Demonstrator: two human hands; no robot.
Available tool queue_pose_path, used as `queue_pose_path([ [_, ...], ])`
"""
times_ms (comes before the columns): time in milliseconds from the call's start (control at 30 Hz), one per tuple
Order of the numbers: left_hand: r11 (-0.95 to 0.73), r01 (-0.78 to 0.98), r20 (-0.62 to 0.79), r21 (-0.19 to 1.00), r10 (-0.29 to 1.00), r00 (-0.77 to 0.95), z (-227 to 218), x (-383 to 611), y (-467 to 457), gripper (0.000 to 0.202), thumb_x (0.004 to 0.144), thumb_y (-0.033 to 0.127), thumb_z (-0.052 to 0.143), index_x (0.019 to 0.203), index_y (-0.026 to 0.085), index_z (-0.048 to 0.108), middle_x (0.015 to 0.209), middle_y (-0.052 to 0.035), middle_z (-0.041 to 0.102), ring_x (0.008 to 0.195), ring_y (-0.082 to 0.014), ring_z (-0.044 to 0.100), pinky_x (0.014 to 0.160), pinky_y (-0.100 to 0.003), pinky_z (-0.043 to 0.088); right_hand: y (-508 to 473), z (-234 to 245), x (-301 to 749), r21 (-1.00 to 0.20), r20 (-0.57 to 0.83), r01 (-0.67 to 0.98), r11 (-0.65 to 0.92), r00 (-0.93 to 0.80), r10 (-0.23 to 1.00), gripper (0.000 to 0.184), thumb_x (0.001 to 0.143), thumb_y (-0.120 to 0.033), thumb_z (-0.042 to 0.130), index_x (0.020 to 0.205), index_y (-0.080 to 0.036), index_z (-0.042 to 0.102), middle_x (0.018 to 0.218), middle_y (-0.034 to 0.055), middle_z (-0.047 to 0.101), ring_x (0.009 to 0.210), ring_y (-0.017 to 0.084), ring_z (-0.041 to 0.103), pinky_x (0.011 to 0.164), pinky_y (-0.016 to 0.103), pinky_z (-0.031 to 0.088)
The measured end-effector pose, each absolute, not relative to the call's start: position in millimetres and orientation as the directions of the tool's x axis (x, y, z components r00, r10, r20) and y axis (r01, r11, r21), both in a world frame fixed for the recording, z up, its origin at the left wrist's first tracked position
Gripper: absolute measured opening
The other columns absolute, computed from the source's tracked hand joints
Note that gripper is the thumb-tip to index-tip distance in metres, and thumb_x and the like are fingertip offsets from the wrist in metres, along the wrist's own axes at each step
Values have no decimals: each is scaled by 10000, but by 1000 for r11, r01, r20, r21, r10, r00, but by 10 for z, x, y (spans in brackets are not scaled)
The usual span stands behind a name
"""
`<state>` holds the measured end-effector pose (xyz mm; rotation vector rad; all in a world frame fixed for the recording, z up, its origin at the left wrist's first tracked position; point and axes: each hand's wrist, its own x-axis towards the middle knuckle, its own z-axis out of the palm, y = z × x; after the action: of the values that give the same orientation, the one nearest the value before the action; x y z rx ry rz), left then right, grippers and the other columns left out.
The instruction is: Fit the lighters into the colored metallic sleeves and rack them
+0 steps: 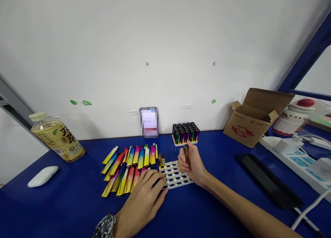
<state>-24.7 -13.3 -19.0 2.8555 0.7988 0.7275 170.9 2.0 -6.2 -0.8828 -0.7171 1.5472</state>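
Note:
My right hand [191, 164] is closed around a shiny lighter [185, 151], held upright above the white holed tray [178, 177]. One gold lighter [161, 160] stands in the tray's far left corner. My left hand [147, 196], a watch on its wrist, rests on the tray's left edge and on the pile of colourful lighters [129, 167] lying flat beside it; its fingers are curled and I cannot see what they hold. A second tray full of upright lighters [185, 132] stands behind.
A yellow tea bottle [58, 136] and a white mouse [42, 176] lie at the left. An open cardboard box [254, 119], a black flat device [269, 181] and a white power strip [297, 158] are at the right. A small card [149, 122] leans on the wall.

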Motion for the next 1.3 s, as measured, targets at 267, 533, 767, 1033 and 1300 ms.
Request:
queue_pose_path([
  [267,-862,464,434,202,504,747,-182,-234,-131,166,923,187,463,1011,198,603,997,-65,647,959,-203,575,882,-389,496,-12,-96,1668,-838,-202,-527,-140,61,977,559,862,-424,285,352,-204,344,290,-66,204,285,51,128,334,191,134],
  [533,-861,466,429,205,507,747,-200,-236,-131,157,919,181,474,1015,197,598,1006,-63,642,974,-210,567,889,-392,491,-4,-96,1652,-851,-220,-502,-157,69,973,540,840,-370,250,335,-201,337,285,-57,205,269,46,133,332,194,129],
  [767,-863,461,419,208,504,755,-190,-234,-115,166,928,185,456,1023,191,592,1010,-67,641,976,-208,572,887,-398,494,-17,-93,1648,-868,-196,-478,-139,72,978,581,899,-381,222,360,-198,339,282,-61,213,265,43,131,334,194,131],
  [1033,-872,452,428,186,486,762,-170,-256,-123,150,926,205,474,1032,198,579,1046,-66,631,994,-211,564,900,-384,468,-75,-177,1635,-952,295,-48,303,125,947,367,916,-547,426,884,-195,527,641,-7,583,564,131,533,566,251,427],
  [1300,-703,710,587,29,588,557,-109,-304,-32,187,912,182,415,788,157,553,757,-57,600,730,-207,539,687,-366,418,-137,-141,1646,-821,490,301,485,-64,869,215,924,-286,488,925,-171,669,797,38,637,719,157,568,653,253,429],
])
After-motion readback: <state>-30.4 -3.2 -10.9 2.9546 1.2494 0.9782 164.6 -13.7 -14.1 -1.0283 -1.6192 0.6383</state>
